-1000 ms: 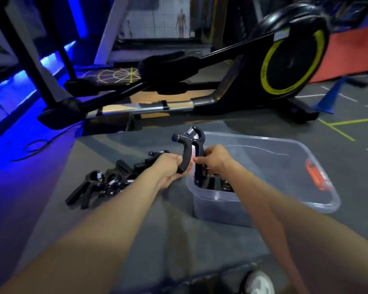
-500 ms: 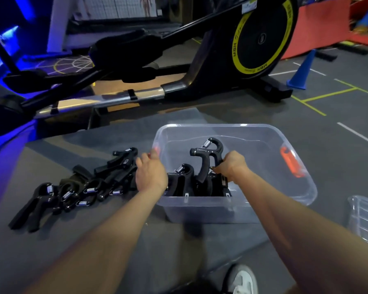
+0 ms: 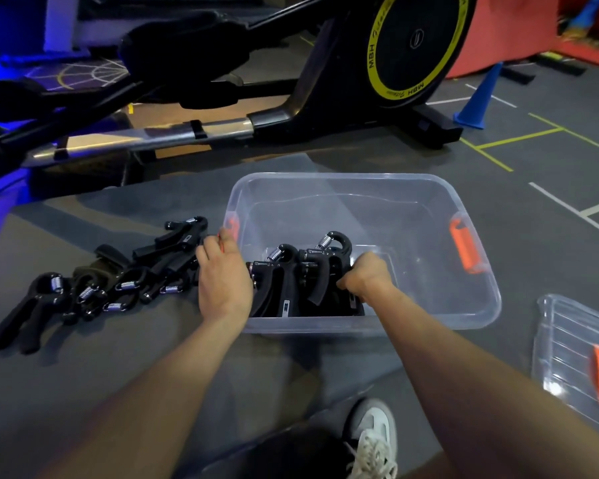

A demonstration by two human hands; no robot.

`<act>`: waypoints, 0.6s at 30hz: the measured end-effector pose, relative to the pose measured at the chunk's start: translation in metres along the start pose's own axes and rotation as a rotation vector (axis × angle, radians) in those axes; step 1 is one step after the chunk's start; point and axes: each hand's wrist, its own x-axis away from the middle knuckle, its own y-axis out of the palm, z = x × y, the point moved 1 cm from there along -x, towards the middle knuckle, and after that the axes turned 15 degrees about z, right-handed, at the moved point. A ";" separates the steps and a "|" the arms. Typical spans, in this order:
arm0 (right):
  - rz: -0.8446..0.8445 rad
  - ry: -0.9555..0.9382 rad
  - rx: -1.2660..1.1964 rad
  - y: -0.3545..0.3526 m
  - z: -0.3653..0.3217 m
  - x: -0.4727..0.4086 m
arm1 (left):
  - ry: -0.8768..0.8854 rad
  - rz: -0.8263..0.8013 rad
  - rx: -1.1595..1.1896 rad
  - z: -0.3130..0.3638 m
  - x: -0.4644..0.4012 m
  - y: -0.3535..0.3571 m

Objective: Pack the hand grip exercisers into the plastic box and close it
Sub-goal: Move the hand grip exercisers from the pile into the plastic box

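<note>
the exerciser [image 3: 329,267] that was held up over the box edge a second ago now stands down inside the box [image 3: 478,305], third in a row of grips packed against the near left corner. the right hand [image 3: 365,276] has gone down with it, fingers curled round its handle. the left hand [image 3: 223,278] has let go and rests on the box's left rim by the orange latch [image 3: 231,227], fingers relaxed and holding nothing. so one more piece is packed, but the job is far from done: a pile [image 3: 111,278] of grips lies on the mat just left of the box, near the left hand. the lid [image 3: 578,357] waits on the floor to the right, apart from the box.
</note>
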 end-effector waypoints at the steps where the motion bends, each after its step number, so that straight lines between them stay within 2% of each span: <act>1: 0.001 0.000 0.011 -0.001 0.001 0.003 | 0.003 0.007 0.002 -0.001 0.002 -0.001; 7: 0.018 -0.006 0.104 -0.009 0.009 0.013 | 0.009 0.032 0.026 -0.003 0.009 -0.004; 18: -0.072 -0.143 0.052 -0.007 0.009 0.022 | 0.011 0.047 0.026 -0.004 0.011 -0.004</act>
